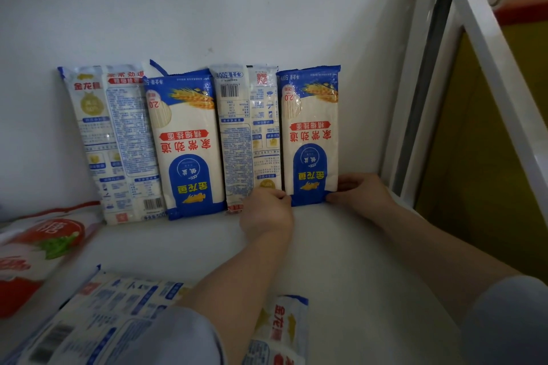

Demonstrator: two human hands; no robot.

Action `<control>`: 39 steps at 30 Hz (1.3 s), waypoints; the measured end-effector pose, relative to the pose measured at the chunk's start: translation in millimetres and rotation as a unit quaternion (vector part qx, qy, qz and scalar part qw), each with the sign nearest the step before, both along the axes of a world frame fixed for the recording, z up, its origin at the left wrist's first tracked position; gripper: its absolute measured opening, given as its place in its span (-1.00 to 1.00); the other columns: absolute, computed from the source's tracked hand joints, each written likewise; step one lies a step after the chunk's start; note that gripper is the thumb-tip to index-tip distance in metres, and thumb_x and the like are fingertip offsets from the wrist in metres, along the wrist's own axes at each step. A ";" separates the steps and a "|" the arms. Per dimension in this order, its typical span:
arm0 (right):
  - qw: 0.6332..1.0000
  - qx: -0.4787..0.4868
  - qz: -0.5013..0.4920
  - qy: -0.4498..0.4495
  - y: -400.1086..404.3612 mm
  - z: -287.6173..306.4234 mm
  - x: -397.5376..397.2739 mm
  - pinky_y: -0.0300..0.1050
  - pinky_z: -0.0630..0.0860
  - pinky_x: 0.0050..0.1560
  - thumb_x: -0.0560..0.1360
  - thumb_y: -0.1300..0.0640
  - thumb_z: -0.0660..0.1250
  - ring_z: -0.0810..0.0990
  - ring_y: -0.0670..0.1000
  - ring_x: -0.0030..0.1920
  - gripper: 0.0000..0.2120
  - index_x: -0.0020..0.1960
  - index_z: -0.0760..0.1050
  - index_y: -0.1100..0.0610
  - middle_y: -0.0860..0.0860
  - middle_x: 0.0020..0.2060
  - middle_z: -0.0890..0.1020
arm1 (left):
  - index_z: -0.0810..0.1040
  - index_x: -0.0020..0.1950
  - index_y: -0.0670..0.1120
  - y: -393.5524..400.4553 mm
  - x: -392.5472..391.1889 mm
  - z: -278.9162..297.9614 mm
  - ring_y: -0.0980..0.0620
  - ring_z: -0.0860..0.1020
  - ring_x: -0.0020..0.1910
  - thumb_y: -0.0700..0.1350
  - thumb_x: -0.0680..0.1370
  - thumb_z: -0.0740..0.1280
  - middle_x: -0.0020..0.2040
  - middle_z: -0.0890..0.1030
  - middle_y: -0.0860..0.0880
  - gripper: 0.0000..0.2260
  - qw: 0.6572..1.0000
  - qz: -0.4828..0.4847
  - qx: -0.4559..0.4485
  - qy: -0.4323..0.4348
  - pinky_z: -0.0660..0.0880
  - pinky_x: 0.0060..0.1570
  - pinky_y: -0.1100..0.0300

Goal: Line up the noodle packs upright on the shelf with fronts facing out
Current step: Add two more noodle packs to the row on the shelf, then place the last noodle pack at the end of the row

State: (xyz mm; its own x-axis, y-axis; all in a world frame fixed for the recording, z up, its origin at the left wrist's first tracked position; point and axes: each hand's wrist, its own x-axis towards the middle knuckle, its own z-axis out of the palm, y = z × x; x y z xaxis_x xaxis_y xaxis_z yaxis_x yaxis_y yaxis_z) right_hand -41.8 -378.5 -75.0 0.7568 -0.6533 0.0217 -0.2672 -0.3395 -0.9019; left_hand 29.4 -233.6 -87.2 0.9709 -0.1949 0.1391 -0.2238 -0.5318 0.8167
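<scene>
Several blue-and-white noodle packs lean against the white back wall of the shelf (pixel 341 246). The rightmost pack (pixel 310 133) shows its front, printed upside down. My left hand (pixel 267 210) grips its lower left corner and my right hand (pixel 360 191) its lower right corner. To its left stands a pack showing its back (pixel 247 133), then a front-facing, upside-down pack (pixel 186 145), then a tilted back-facing pack (pixel 115 142). More packs lie flat at the front: one (pixel 98 314) at lower left, another (pixel 281 332) partly under my left arm.
A red-and-white bag (pixel 41 243) lies at the left edge of the shelf. A white metal upright and slanted bar (pixel 486 47) bound the shelf on the right, with a yellow surface beyond. Bare white shelf lies between the standing row and the flat packs.
</scene>
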 end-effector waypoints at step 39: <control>0.737 -0.391 0.368 0.411 214.5 117.2 -53.0 -0.03 0.44 0.27 0.35 -0.06 0.49 0.46 0.05 0.27 -0.35 0.36 0.40 0.09 0.02 0.27 0.49 | 0.29 0.47 -0.01 236.4 -55.2 119.2 0.01 0.39 0.32 0.24 0.31 0.48 0.39 0.39 0.03 -0.19 0.749 -0.315 0.582 -0.024 0.36 0.32 0.11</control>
